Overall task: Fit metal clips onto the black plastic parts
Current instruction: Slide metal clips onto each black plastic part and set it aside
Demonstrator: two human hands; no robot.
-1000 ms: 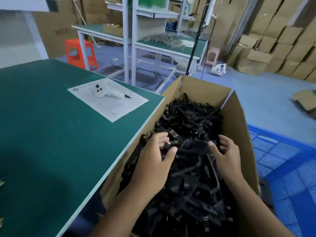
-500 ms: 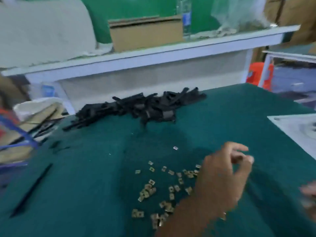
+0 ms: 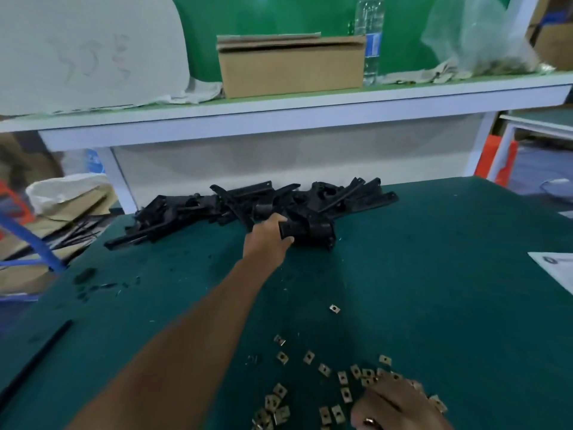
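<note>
My left hand (image 3: 269, 232) is stretched far out over the green table (image 3: 434, 274), and its fingers are curled round one black plastic part (image 3: 293, 228) at the near edge of the pile of black parts (image 3: 248, 209). The thumb sits under the part, the other fingers are hidden behind it. The pile spreads to both sides of that hand, more of it running off to its left, and lies against the back edge of the table, under the white shelf (image 3: 279, 113).

My right hand (image 3: 400, 408) is close to me, low in the view, resting on top of the scattered metal clips (image 3: 310, 383). A ring shows on one finger. The fingers bend down into the clips, but the view is blurred there and I cannot tell whether they pinch one or only touch them. The clips lie loose on the table, mostly to the left of this hand and just beyond it, with a few single ones further out towards the pile.

Well to the left of my outstretched arm a thin black strip (image 3: 40, 355) lies alone on the table. Beyond my left hand, on the shelf, stand a cardboard box (image 3: 291, 68), a clear plastic bottle (image 3: 370, 35) just to the right of it, and a plastic bag (image 3: 477, 35) further right. A sheet of paper (image 3: 555, 268) lies at the table's right edge.
</note>
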